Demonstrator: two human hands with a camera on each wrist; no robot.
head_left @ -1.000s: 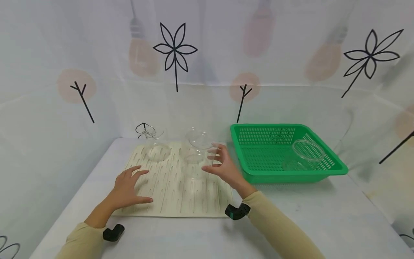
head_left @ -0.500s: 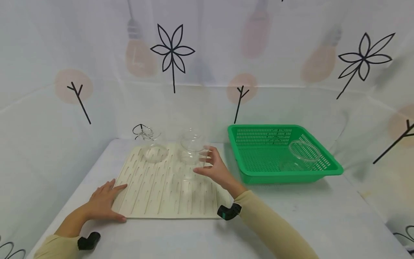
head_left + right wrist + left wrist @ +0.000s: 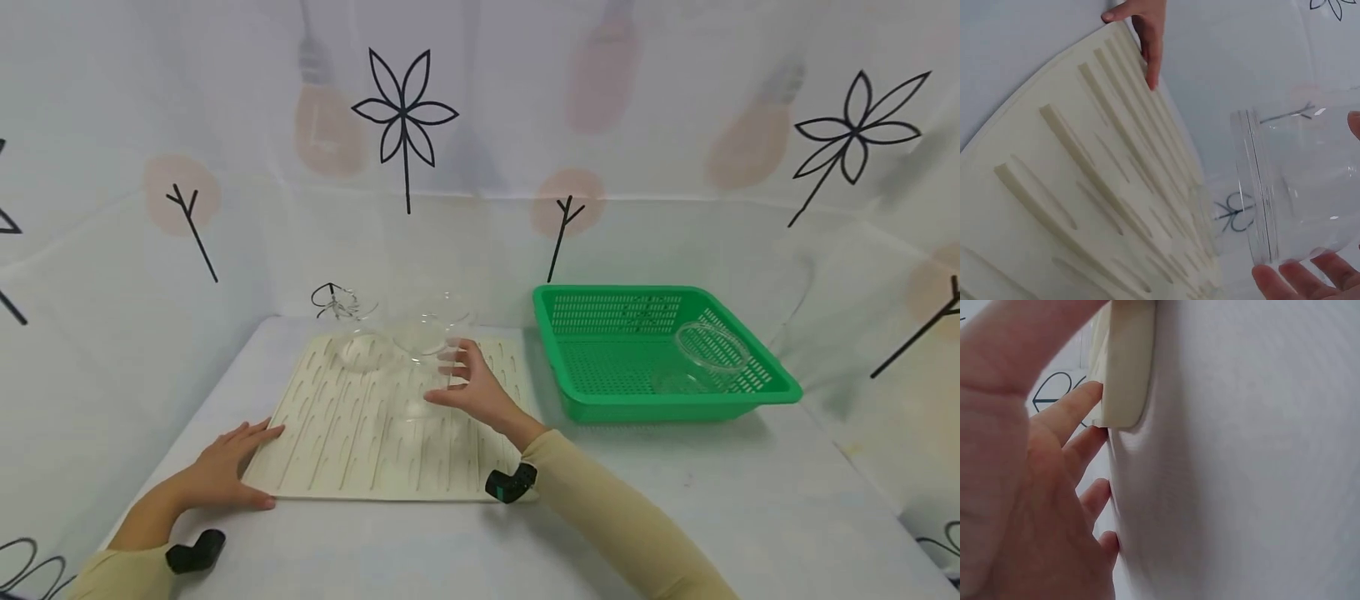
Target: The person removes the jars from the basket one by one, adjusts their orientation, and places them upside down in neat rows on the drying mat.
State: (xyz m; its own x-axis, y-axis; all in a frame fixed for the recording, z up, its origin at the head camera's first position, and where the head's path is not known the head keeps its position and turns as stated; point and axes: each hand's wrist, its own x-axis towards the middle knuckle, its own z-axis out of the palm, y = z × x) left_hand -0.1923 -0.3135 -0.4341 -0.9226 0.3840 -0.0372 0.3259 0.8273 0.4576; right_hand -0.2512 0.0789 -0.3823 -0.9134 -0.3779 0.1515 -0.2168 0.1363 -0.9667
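My right hand holds a clear jar over the cream ridged mat. The right wrist view shows the clear jar with its threaded end towards the mat and my fingers curved around its side. Whether it touches the mat is unclear. Beside the mat's near left corner rests my left hand, fingers spread. In the left wrist view, its fingertips lie against the mat's edge. A second clear jar stands at the mat's back left; another shows faintly behind the held one.
A green perforated basket stands to the right of the mat, with a clear jar tilted inside it. A white tablecloth covers the table. Behind hangs a printed white sheet.
My right hand has carried the jar leftward over the mat. My left hand has come down from above the mat, leftward, to its near left corner.
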